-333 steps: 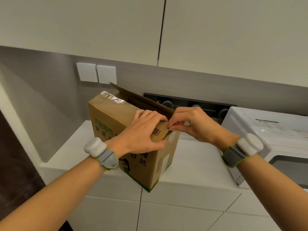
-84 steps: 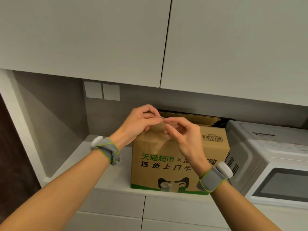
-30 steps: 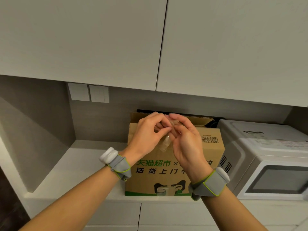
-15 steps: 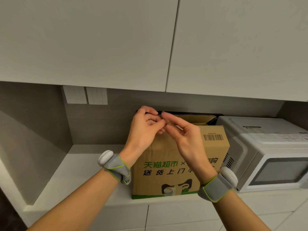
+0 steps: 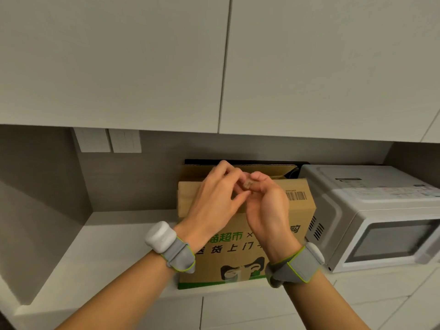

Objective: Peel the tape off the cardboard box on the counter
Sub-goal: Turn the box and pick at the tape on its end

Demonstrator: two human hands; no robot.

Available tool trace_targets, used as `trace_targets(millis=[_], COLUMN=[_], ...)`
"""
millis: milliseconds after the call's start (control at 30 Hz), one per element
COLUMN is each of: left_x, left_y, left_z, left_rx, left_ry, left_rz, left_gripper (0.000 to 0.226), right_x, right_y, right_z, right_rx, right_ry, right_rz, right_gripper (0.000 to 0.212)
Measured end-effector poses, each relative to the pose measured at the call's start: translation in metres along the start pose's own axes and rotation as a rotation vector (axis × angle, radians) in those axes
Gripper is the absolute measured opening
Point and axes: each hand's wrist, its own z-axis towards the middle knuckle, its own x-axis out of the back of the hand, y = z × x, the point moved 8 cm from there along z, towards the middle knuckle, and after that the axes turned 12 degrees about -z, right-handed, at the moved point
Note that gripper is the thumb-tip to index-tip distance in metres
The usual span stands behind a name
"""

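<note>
Two hands, raised and brought together, fingertips meeting: left hand (image 5: 214,206) and right hand (image 5: 266,210), fingers curled, both pinching the same small item between them.
One piece of tape (image 5: 247,185): clear, crumpled into a wad, held at the point where the fingertips of the two hands meet.
One cardboard box (image 5: 301,210): brown, green print, barcode label; upright on the worktop (image 5: 107,253) directly behind the hands, rear flap standing up.
One microwave (image 5: 381,210): white, right of the right hand, just beside the box.
Two wall switches (image 5: 107,140): pale, above and left of the left hand.
Two wristbands (image 5: 176,252): grey with a white module, one on each wrist.
Cupboards (image 5: 142,60): wall-mounted above the hands, doors closed.
</note>
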Motion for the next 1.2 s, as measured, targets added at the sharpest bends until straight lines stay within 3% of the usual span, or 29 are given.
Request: trace_targets(millis=[200,400,567,700,867,967,1067,1200], left_x=[-0.04,-0.085,-0.122,-0.151,-0.177,-0.194,-0.2,-0.199], left_y=[0.03,0.037,0.038,0.032,0.018,0.01,0.006,0.005], left_z=[0.011,0.029,0.034,0.035,0.031,0.03,0.027,0.021], left_rx=[-0.142,-0.09,-0.064,0.052,0.14,0.238,0.238,0.206], left_ry=[0.028,-0.091,-0.198,-0.225,-0.326,-0.343,-0.33,-0.336], left_rz=[0.375,0.338,0.316,0.28,0.461,0.537,0.628,0.642], left_gripper=[0.01,0.012,0.04,0.065,0.097,0.109,0.096,0.079], right_x=[0.016,0.059,0.091,0.132,0.162,0.166,0.163,0.154], right_y=[-0.009,-0.025,-0.048,-0.072,-0.097,-0.098,-0.097,-0.091], right_z=[-0.004,0.015,0.035,0.066,0.097,0.112,0.12,0.124], right_rx=[-0.029,-0.024,0.012,0.114,0.208,0.219,0.303,0.43], right_ry=[0.006,0.077,0.162,0.17,0.143,0.064,-0.019,-0.136], right_rz=[0.085,0.074,0.053,-0.012,-0.379,-0.708,-1.079,-1.391], right_gripper=[0.042,0.045,0.028,0.03,0.041,0.03,0.01,0.025])
